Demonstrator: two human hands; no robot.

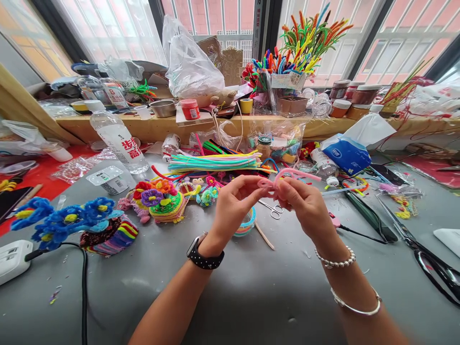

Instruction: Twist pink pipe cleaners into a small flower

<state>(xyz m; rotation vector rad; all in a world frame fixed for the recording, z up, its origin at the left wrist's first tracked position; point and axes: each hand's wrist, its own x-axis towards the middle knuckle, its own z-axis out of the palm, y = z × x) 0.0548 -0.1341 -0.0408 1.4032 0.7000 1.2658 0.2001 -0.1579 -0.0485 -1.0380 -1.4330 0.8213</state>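
Held up over the grey table is a pink pipe cleaner [296,173], bent into small loops at its left part, with a loose end pointing right. My left hand [240,195] pinches the looped part between thumb and fingers. On the other side my right hand [299,196] grips the same pipe cleaner close to the loops. Below and behind the hands are a round clear container with a blue rim [247,224], small scissors [273,209] and a thin wooden stick [265,236]. A bundle of pastel pipe cleaners [215,162] lies just beyond.
To the left stand blue fuzzy flowers in a striped pot [113,235], a colourful flower cake [160,203] and a water bottle [118,139]. Large scissors [417,244], a green glue gun [372,215] with cable and a blue tissue pack [347,152] lie to the right. A cluttered ledge [223,123] runs behind.
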